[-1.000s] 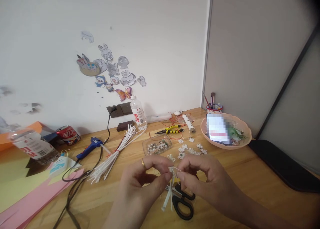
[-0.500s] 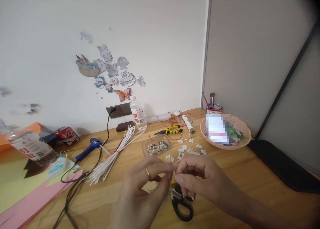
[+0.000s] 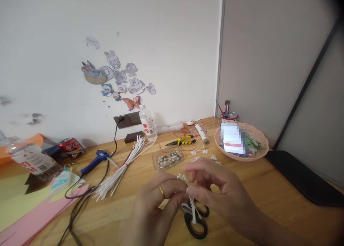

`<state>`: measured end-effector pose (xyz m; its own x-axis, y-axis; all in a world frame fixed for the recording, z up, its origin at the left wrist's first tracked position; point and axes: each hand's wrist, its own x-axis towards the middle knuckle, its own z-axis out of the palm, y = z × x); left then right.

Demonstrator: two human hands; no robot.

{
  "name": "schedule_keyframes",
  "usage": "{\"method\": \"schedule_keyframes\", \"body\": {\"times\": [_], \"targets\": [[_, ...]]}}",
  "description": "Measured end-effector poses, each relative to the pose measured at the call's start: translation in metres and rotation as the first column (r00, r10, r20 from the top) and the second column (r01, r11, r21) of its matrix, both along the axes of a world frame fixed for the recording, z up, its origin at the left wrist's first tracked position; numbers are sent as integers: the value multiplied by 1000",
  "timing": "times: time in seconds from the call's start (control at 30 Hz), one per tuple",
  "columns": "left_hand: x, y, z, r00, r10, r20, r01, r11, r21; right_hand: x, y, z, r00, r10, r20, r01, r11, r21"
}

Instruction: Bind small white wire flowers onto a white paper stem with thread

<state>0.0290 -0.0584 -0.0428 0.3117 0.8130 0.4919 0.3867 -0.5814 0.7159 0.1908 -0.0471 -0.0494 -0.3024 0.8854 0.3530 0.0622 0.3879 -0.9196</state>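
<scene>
Thumb and forefinger of my left hand (image 3: 163, 203), which wears a ring, pinch a small looped white strip piece (image 3: 182, 178). Its loops stick up above the fingertips and its loose ends hang down below. My right hand (image 3: 217, 192) is beside it, the thumb touching the piece and the forefinger raised and curved over it; whether it grips a strand is hard to tell. Beneath both hands lie black-handled scissors (image 3: 196, 231), partly covered. Small white flower shapes (image 3: 205, 151) lie behind my right hand, some hidden by it.
A clear box of beads (image 3: 168, 159), yellow-black pliers (image 3: 185, 141) and a pink bowl with a phone (image 3: 264, 149) stand behind. To the left are a white strip bundle (image 3: 118, 174), blue glue gun (image 3: 94, 162), black cable, bottles, can (image 3: 71, 148) and coloured paper (image 3: 43, 217).
My right forefinger has lifted and straightened somewhat, hiding more of the white flowers. The looped piece has tilted, and its hanging ends now show over the scissors.
</scene>
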Motion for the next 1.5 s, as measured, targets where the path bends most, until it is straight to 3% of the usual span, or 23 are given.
{"method": "schedule_keyframes", "body": {"times": [0.13, 0.3, 0.5, 0.7, 1.03, 1.3, 1.43, 1.5], "targets": [[1, -2, 1, 995, -22, 102, 37, 989, -143, 0, -1, 3, 999, -14, 31, 11, 996, 91], [3, -2, 4, 939, 118, 325, 11, 929, -370, 1, 1, 1, 998, 17, -67, -16, 1000, 24], [2, -2, 6, 914, 62, 400, 62, 955, -290, 1, -1, -1, 1000, -10, -19, 12, 995, 96], [4, -4, 4, 897, 106, 430, 54, 938, -343, -1, -2, -2, 999, 52, -4, -51, 994, 93], [7, -10, -6, 796, 150, 587, 137, 899, -416, 2, -9, -2, 985, 165, -55, -155, 975, 158], [3, -6, -2, 781, 160, 604, 87, 929, -359, -2, -1, -6, 954, 247, -172, -258, 965, -42], [2, -3, 0, 790, 75, 608, 141, 943, -300, -3, 4, -8, 960, 239, -149, -260, 955, -141], [2, -3, 1, 828, 24, 560, 142, 958, -251, -3, 6, -8, 963, 225, -145, -248, 955, -165]]}}
